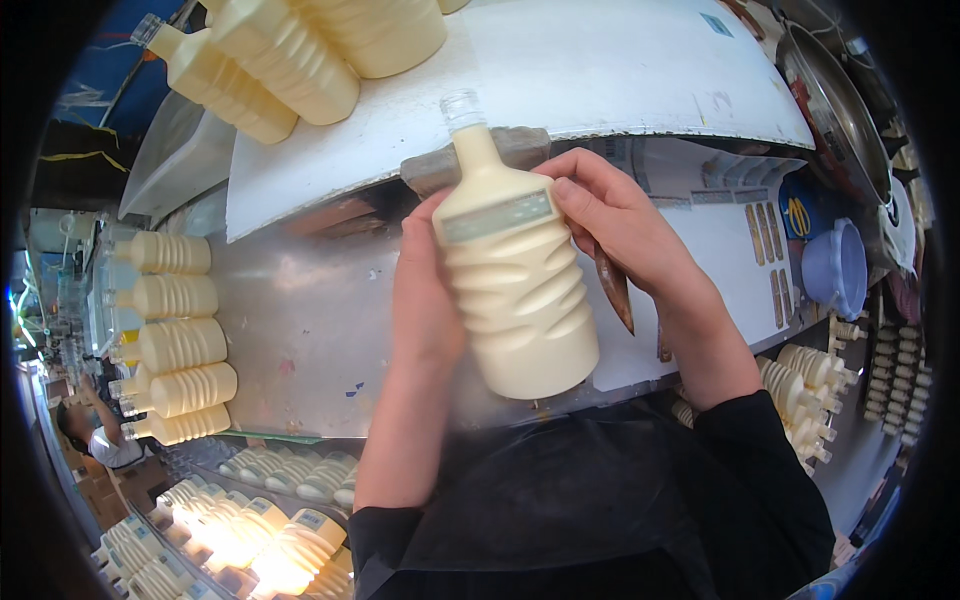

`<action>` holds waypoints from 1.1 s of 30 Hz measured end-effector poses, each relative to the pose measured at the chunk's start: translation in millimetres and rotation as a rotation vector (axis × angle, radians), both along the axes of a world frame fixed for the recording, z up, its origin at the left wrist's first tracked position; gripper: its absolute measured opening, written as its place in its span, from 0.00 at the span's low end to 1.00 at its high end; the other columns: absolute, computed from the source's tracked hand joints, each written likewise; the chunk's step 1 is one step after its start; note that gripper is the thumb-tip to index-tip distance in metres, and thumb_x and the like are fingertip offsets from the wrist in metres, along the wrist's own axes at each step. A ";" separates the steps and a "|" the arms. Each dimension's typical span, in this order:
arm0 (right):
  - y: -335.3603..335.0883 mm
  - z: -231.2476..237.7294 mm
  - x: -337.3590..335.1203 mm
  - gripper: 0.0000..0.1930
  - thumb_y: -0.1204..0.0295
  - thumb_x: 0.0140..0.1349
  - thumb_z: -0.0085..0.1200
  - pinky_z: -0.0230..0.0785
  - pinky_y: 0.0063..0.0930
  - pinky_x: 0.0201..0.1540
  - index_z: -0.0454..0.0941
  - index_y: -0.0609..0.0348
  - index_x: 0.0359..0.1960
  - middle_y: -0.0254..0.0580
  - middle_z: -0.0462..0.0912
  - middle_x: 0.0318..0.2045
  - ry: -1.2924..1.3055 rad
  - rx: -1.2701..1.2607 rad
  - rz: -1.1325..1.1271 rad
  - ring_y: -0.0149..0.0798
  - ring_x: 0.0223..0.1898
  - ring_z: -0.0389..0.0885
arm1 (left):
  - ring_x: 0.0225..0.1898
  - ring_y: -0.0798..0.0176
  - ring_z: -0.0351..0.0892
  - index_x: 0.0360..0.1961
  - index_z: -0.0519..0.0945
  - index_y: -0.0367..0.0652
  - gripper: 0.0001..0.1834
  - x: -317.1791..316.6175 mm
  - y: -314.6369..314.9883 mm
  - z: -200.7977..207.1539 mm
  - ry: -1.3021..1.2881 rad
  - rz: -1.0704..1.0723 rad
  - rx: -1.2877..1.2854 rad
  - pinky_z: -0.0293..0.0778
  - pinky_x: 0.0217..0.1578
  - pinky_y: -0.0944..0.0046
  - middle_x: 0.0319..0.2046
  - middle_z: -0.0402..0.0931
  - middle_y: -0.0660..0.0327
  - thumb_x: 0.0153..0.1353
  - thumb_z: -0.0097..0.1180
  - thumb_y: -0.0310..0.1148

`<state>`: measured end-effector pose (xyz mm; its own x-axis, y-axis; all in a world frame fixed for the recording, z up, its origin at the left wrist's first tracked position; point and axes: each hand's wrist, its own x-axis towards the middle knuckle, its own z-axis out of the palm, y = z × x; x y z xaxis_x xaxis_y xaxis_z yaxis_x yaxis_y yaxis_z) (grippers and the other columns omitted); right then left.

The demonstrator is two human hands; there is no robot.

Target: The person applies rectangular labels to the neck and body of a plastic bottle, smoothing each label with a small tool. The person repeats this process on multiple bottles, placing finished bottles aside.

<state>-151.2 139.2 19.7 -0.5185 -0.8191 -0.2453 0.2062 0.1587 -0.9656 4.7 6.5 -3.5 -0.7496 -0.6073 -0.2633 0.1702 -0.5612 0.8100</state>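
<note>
A cream-coloured bottle (528, 340) with a wavy, ribbed body and a clear threaded neck is tilted up in front of me, over the metal table. Across its shoulder lies a narrow greyish translucent strip (495, 218). My left hand (420, 270) is closed round the bottle's left side, its fingers mostly hidden behind it. At the right end of the strip, the thumb and forefinger of my right hand (610, 205) press against the bottle. A brown, pointed, blade-like tool (613, 292) sticks down from the right hand's curled fingers. Behind the bottle's neck is a grey padded block (525, 148).
Similar cream bottles (180, 342) lie in a row at left; others (285, 60) lie on the white board (620, 70) beyond. Sheets with strips (765, 235) and a lavender bucket (835, 268) are at right. More bottles (250, 530) fill racks below. A person (100, 430) is at far left.
</note>
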 end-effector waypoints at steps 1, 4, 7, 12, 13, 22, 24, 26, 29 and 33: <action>-0.4 0.6 0.7 0.15 0.63 0.75 0.53 0.72 0.23 0.48 0.77 0.61 0.53 0.36 0.84 0.41 0.017 -0.001 -0.003 0.25 0.44 0.78 | 0.62 0.60 0.74 0.66 0.69 0.38 0.28 0.0 -0.9 -2.0 -0.013 0.003 -0.034 0.69 0.65 0.57 0.60 0.75 0.54 0.82 0.34 0.51; -1.2 0.4 4.1 0.14 0.63 0.74 0.54 0.72 0.23 0.47 0.77 0.61 0.53 0.35 0.84 0.39 0.048 -0.007 -0.019 0.25 0.42 0.79 | 0.60 0.61 0.76 0.64 0.70 0.38 0.25 -1.9 -1.8 -7.0 -0.071 0.006 -0.139 0.72 0.63 0.57 0.59 0.76 0.55 0.82 0.37 0.48; -3.3 -4.4 6.2 0.14 0.63 0.74 0.55 0.72 0.23 0.47 0.77 0.61 0.52 0.36 0.84 0.38 0.032 -0.025 -0.038 0.25 0.42 0.79 | 0.58 0.62 0.76 0.64 0.70 0.38 0.23 -4.0 1.0 -1.9 -0.125 0.008 -0.203 0.72 0.62 0.58 0.57 0.77 0.56 0.81 0.40 0.44; -3.4 -5.5 2.6 0.16 0.61 0.73 0.57 0.73 0.25 0.48 0.78 0.61 0.51 0.38 0.85 0.38 -0.010 -0.044 -0.061 0.27 0.42 0.80 | 0.56 0.62 0.77 0.64 0.69 0.39 0.22 -3.9 2.5 0.7 -0.111 0.008 -0.207 0.73 0.61 0.59 0.56 0.77 0.55 0.81 0.41 0.44; -4.3 -3.5 3.5 0.15 0.62 0.73 0.56 0.72 0.22 0.45 0.77 0.61 0.51 0.36 0.84 0.38 0.041 -0.020 -0.059 0.24 0.40 0.78 | 0.56 0.62 0.77 0.64 0.69 0.39 0.23 -3.9 2.2 -0.1 -0.105 0.012 -0.198 0.73 0.61 0.59 0.56 0.77 0.55 0.81 0.41 0.45; -8.6 -4.7 9.0 0.14 0.65 0.74 0.57 0.72 0.18 0.41 0.75 0.62 0.51 0.33 0.84 0.36 0.141 0.030 -0.080 0.20 0.38 0.78 | 0.57 0.61 0.77 0.66 0.66 0.40 0.25 -3.0 -0.7 -2.8 -0.135 -0.057 -0.298 0.74 0.60 0.58 0.56 0.76 0.54 0.81 0.40 0.47; -9.1 -6.2 8.5 0.14 0.64 0.74 0.57 0.72 0.17 0.41 0.75 0.62 0.51 0.33 0.84 0.35 0.136 0.019 -0.081 0.20 0.37 0.78 | 0.57 0.61 0.77 0.66 0.66 0.40 0.25 -2.4 -1.5 -4.4 -0.140 -0.055 -0.317 0.74 0.60 0.58 0.57 0.75 0.54 0.81 0.40 0.48; -9.7 -7.1 9.2 0.14 0.64 0.75 0.57 0.72 0.17 0.41 0.75 0.63 0.51 0.33 0.84 0.36 0.148 0.036 -0.085 0.20 0.38 0.78 | 0.57 0.61 0.77 0.66 0.66 0.40 0.25 -2.1 -2.0 -3.4 -0.141 -0.070 -0.322 0.74 0.60 0.58 0.57 0.75 0.54 0.81 0.40 0.48; -11.2 -12.4 9.2 0.14 0.65 0.74 0.58 0.72 0.17 0.41 0.75 0.62 0.51 0.34 0.84 0.37 0.131 0.023 -0.097 0.20 0.38 0.78 | 0.57 0.61 0.77 0.66 0.66 0.39 0.25 -1.9 -2.4 -4.4 -0.153 -0.078 -0.341 0.74 0.60 0.59 0.56 0.75 0.54 0.81 0.39 0.48; -10.5 -8.2 12.7 0.13 0.64 0.75 0.55 0.71 0.17 0.40 0.77 0.62 0.48 0.32 0.83 0.37 0.165 0.022 -0.119 0.20 0.36 0.77 | 0.57 0.61 0.76 0.67 0.66 0.39 0.26 -3.2 0.3 1.0 -0.176 -0.075 -0.353 0.73 0.60 0.59 0.56 0.76 0.53 0.82 0.37 0.48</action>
<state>-138.5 128.8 11.5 -0.6460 -0.7450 -0.1664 0.0644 0.1641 -0.9843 1.5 6.8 -2.5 -0.7572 -0.6289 -0.1763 -0.0190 -0.2486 0.9684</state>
